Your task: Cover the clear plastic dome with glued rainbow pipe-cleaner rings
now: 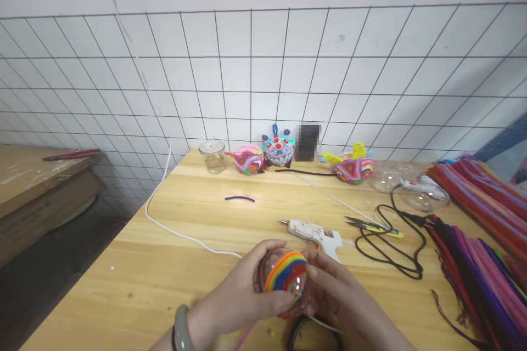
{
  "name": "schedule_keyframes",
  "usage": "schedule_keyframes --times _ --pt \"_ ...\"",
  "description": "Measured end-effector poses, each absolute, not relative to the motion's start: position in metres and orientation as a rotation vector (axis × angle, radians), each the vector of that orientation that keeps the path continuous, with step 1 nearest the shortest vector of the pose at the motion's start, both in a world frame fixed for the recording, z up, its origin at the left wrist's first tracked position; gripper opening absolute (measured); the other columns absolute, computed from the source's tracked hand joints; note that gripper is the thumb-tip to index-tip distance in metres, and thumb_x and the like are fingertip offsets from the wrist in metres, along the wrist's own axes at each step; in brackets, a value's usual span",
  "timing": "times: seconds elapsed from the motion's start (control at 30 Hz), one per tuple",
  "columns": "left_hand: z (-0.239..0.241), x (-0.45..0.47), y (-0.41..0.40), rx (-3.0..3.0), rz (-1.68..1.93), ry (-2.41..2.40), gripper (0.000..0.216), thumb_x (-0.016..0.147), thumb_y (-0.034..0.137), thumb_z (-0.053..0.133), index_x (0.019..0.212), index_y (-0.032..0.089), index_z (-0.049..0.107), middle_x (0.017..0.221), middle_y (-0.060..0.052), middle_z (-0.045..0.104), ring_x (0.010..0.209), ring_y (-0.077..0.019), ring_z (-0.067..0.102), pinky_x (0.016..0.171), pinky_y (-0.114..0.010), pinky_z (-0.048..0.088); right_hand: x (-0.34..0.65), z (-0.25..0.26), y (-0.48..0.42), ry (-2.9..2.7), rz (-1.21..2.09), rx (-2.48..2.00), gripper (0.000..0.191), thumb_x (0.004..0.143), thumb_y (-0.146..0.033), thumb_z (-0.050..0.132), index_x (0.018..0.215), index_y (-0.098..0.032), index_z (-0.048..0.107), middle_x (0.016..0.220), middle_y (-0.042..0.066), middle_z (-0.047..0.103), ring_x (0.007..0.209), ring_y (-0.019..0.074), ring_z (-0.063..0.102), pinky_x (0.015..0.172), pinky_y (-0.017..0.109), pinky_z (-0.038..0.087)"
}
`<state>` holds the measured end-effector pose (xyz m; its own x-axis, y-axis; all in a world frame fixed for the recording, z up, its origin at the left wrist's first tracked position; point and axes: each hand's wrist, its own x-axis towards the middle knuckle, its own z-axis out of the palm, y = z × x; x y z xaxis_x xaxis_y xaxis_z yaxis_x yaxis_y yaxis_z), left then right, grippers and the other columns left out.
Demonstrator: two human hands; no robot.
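Observation:
Both my hands cup a clear plastic ball (287,279) partly covered with orange, yellow, red and blue pipe-cleaner stripes, low in the middle of the view. My left hand (242,293), with a grey-green bangle at the wrist, wraps its fingers and thumb round the ball's left side. My right hand (333,296) closes on its right side. A white glue gun (315,232) lies on the wooden table (164,252) just beyond the ball, nozzle pointing left.
Bundles of coloured pipe cleaners (481,230) lie at the right. Snips (373,225) and a black cord (395,252) sit right of the glue gun. Three finished colourful figures (280,153), a glass jar (213,156) and clear half shells (411,186) stand by the wire grid. A purple piece (239,198) lies mid-table. Cardboard boxes (37,186) at left.

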<state>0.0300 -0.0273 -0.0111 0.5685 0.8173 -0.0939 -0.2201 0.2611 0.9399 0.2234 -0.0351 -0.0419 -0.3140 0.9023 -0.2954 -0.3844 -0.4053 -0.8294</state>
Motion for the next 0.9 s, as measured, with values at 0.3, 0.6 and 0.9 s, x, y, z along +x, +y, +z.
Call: schedule_keyframes --times 0.3,0.6,0.9 --pt "-0.023 0.023 -0.02 1.051 0.794 0.549 0.065 0.072 0.047 0.079 0.127 0.022 0.053 0.122 -0.01 0.06 0.119 -0.0282 0.053 0.101 -0.045 0.037 0.221 -0.03 -0.037 -0.874 1.768 -1.024 0.037 0.07 -0.046 0.084 0.087 -0.019 0.065 0.066 -0.003 0.07 0.05 0.0097 0.064 0.047 0.018 0.048" --pt "-0.02 0.022 -0.021 1.066 0.747 0.55 0.08 0.067 0.042 0.084 0.135 0.024 0.046 0.137 -0.014 0.054 0.131 -0.0333 0.046 0.108 -0.049 0.032 0.225 -0.038 -0.034 -0.888 1.821 -1.027 0.042 0.072 -0.051 0.08 0.091 -0.019 0.061 0.063 -0.002 0.07 0.044 0.0104 0.062 0.046 0.021 0.048" --pt "-0.016 0.024 -0.022 1.113 0.74 0.607 0.084 0.066 0.044 0.083 0.136 0.02 0.043 0.133 -0.018 0.056 0.129 -0.0366 0.048 0.107 -0.052 0.034 0.224 -0.038 -0.034 -0.853 1.834 -0.951 0.036 0.075 -0.044 0.081 0.092 -0.018 0.062 0.067 0.0 0.074 0.05 0.0101 0.065 0.047 0.02 0.049"
